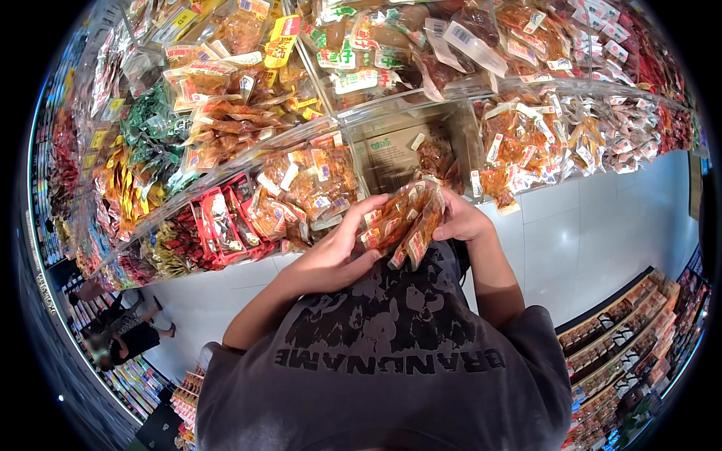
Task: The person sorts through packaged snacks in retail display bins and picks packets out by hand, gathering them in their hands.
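Between my two hands is a bunch of clear vacuum-sealed snack packets [401,221] with reddish-brown contents and white labels. My left hand [352,239] grips the bunch from its left side, thumb below and fingers above. On the opposite side, my right hand [459,217] has its fingers closed around the packets' upper right end. Just beyond the bunch is a clear plastic bin compartment [352,147] with a printed cardboard box [403,147] inside. A few similar brown packets [435,158] lie at that compartment's right side.
Neighbouring bins hold orange-brown packets [307,177] on the left and more packets [524,141] on the right. Red-edged packets [223,217] hang over the front. Pale floor tiles [555,225] lie to the right, before stepped shelves [620,344]. A person [127,332] is at far left.
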A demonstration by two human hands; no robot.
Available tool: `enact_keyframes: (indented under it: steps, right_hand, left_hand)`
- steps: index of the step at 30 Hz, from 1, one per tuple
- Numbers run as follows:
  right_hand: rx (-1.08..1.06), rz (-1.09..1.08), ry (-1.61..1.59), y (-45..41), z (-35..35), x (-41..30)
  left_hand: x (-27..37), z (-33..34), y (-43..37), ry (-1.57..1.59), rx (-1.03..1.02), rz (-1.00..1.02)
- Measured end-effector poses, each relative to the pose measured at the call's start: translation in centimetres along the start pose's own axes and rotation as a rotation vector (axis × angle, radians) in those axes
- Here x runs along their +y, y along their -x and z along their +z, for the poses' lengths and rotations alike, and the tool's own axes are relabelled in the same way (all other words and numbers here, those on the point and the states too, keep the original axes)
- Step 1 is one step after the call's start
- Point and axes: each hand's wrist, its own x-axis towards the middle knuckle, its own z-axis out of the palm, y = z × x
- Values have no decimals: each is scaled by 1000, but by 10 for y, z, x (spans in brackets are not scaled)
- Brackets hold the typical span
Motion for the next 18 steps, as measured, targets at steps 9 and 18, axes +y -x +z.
enact_keyframes:
  steps: [9, 18]
  right_hand:
    - [81, 38, 460, -1, 24, -30]
    - [395, -55, 528, -19, -10, -30]
  left_hand:
    - [-10, 11, -9, -263, 269, 40]
    - [-74, 30, -79, 209, 366, -117]
